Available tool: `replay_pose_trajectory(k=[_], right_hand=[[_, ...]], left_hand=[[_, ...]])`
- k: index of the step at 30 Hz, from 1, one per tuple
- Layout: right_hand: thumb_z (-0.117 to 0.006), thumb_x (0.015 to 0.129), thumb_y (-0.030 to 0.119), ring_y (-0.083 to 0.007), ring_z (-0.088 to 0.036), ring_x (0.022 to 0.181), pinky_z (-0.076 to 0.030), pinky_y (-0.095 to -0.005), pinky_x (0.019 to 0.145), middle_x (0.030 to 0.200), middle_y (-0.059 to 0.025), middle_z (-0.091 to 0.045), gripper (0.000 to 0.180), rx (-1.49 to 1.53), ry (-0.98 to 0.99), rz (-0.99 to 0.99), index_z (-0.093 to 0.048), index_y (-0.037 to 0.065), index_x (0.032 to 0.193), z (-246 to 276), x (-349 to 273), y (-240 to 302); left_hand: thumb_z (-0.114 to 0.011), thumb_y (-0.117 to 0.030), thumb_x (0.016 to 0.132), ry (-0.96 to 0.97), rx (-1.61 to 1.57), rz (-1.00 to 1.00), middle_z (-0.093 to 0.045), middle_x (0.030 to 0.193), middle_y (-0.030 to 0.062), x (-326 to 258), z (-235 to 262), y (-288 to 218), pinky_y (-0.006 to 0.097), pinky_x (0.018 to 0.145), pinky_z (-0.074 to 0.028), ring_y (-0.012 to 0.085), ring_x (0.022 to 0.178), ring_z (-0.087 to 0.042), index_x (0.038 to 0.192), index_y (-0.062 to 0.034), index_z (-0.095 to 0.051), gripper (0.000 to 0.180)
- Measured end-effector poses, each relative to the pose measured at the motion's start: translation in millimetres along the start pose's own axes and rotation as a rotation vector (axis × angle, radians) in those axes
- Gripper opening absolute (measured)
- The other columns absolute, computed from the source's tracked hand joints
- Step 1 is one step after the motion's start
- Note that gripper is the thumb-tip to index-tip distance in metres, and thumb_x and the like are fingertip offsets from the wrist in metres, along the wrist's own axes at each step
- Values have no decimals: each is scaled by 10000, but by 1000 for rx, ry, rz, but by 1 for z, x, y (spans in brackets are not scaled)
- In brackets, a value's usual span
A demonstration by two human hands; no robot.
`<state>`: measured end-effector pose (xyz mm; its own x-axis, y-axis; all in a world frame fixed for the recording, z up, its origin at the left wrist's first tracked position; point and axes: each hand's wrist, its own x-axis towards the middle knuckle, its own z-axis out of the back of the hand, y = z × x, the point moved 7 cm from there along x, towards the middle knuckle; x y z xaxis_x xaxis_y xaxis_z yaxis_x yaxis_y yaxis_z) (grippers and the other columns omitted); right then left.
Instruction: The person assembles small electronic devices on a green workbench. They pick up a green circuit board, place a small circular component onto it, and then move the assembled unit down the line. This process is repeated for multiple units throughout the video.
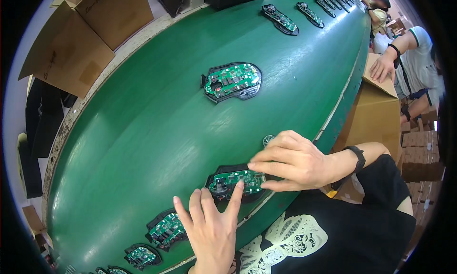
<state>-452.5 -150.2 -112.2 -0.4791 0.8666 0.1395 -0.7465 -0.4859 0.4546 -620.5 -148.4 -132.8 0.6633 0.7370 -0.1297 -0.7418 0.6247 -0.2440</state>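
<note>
My left hand, spread wide, touches the circuit board, likely steadying it. Right hand at its end; can't tell whether gripping.

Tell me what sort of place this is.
Most likely an electronics assembly line in a factory or workshop. A long green work surface carries a row of green circuit boards in black shells, cardboard boxes stand on both sides, and other people are along its right edge.
</note>
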Motion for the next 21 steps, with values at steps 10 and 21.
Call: replay_pose_trajectory(k=[10,21], right_hand=[[-839,636,447,-299,-557,1176,-411,-480,1060,1312,-181,-571,951,-90,120,36,-486,-32,1377,-32,0,11],[-828,707,383,-382,-606,1008,-480,-446,925,1102,-240,-658,729,-264,-317,-394,-587,-69,1225,95,22,-146]], left_hand=[[-765,-94,767,-247,-259,125,-556,1219,166,10,47,45,490,975,-438,353,1100,-540,1426,-17,-468,727],[-731,-43,783,-308,-178,42,-534,1360,205,87,35,42,464,1057,-405,369,1262,-508,1390,-42,-517,644]])
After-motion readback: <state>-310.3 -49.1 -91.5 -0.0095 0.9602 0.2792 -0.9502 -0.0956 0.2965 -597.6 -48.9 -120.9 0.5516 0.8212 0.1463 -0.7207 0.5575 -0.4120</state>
